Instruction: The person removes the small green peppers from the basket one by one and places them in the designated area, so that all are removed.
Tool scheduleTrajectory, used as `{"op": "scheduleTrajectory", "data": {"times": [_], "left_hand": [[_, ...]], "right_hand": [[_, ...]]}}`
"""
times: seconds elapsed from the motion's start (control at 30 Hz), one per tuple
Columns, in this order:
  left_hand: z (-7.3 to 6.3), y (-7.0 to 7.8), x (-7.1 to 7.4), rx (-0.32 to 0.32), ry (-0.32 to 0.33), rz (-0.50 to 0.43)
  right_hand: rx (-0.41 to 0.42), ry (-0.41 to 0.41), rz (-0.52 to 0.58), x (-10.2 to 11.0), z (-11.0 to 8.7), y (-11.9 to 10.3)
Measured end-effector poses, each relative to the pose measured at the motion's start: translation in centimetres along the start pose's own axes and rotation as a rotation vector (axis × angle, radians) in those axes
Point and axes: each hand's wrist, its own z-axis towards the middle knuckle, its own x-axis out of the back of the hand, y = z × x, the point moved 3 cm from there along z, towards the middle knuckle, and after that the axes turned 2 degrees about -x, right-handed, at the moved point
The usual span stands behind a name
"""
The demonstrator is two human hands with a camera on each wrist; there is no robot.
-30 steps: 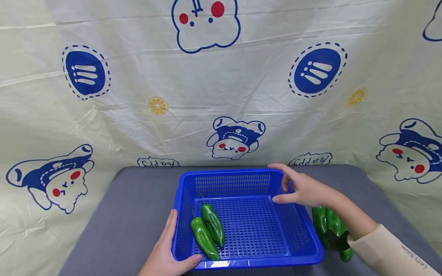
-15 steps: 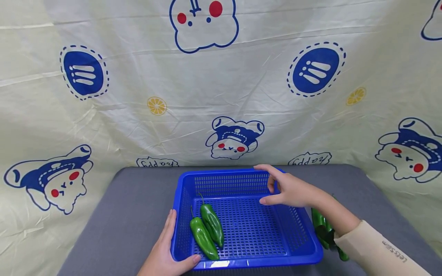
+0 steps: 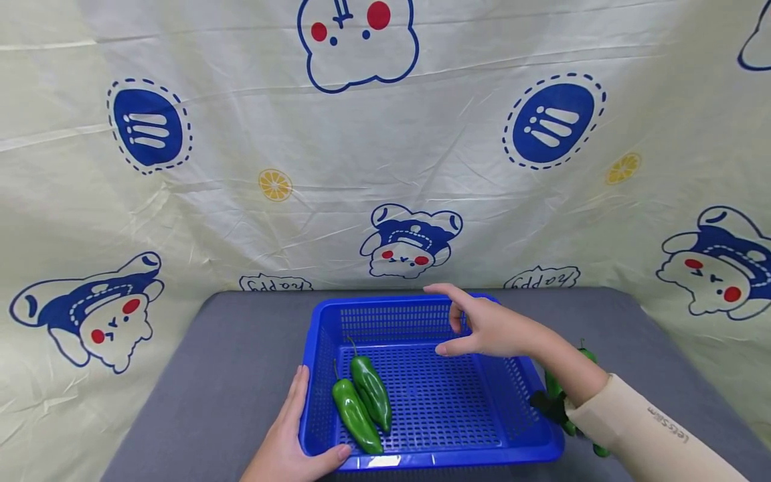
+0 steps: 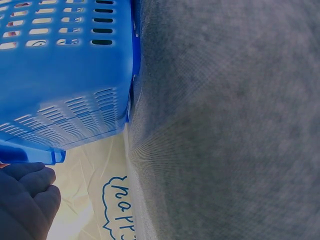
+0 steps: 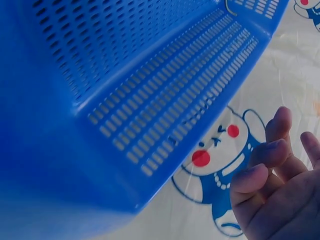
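Observation:
A blue plastic basket [image 3: 530,456] with slotted walls stands on the grey table. Inside it, toward the left, lie two long green peppers [image 3: 357,416] side by side. My left hand [image 3: 292,438] is at the basket's front left corner, its thumb on the front rim and its fairly straight fingers along the left side. Those fingers [image 4: 35,187] show beside the rim in the left wrist view. Over the right half of the basket hovers my right hand [image 3: 484,328], with index finger and thumb apart and nothing between them. Its other fingers [image 5: 270,152] are loosely bent.
To the right of the basket lie more green peppers [image 3: 587,355], partly hidden by the right forearm and a black item at the wrist. The grey table [image 3: 241,361] extends to a cream printed curtain [image 3: 229,234] behind it.
My right hand has moved left over the basket, away from its right rim. The forearm now covers more of the peppers at the right. My left hand, the basket and its peppers stay put.

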Motion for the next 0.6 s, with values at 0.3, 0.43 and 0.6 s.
{"op": "scheduleTrajectory", "data": {"times": [0.3,0.43,0.6], "left_hand": [[0.0,0.0,-0.2,-0.016,0.015,-0.009],[0.0,-0.1,-0.2,-0.023,0.019,-0.026],[-0.1,-0.1,-0.1,-0.023,0.016,-0.031]], "right_hand": [[0.048,-0.032,0.016,-1.6,1.9,-1.7],[0.062,-0.039,0.037,-2.4,2.7,-2.4],[0.087,-0.067,0.072,-3.7,3.7,-3.2]]}}
